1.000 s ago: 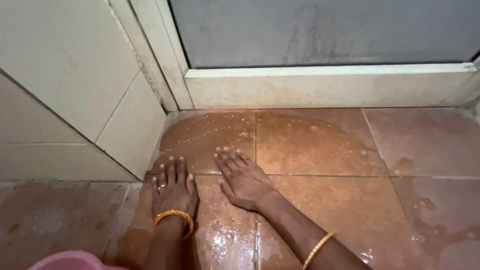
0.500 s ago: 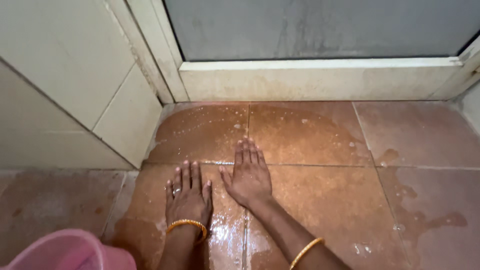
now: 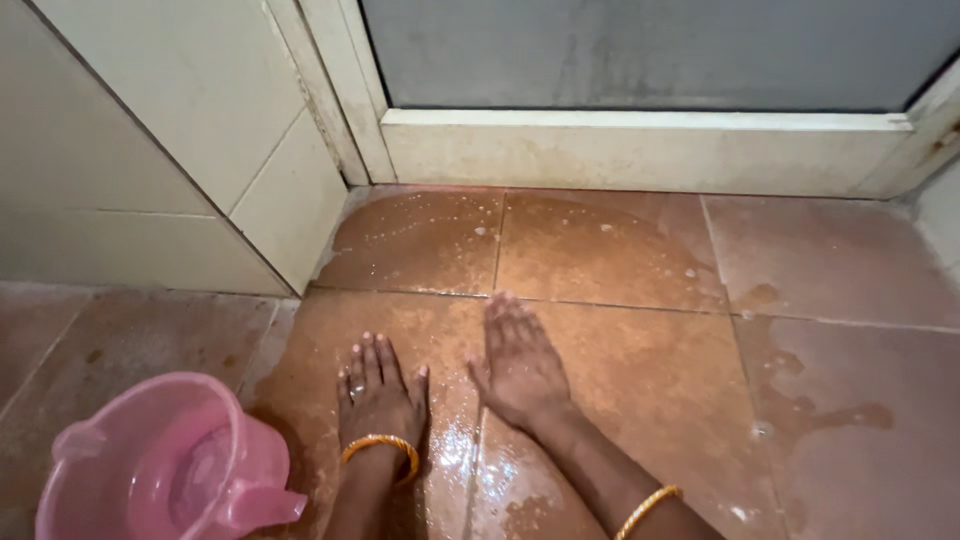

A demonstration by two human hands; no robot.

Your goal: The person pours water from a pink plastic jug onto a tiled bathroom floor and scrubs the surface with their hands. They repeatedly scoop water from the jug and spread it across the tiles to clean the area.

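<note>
Reddish-brown floor tiles (image 3: 620,400) are glistening with soapy water (image 3: 560,250); the left hand (image 3: 378,400) is lying palm-down on the wet patch, fingers spread slightly apart, clamping nothing; the right hand (image 3: 520,365) is resting flat just beside it, fingers held close together, tips near a grout line; gold bangles (image 3: 378,445) are circling both wrists; a pink plastic mug (image 3: 165,465) is sitting on the floor left of the hands; a pale door sill (image 3: 640,150) is running along beyond the puddle.
</note>
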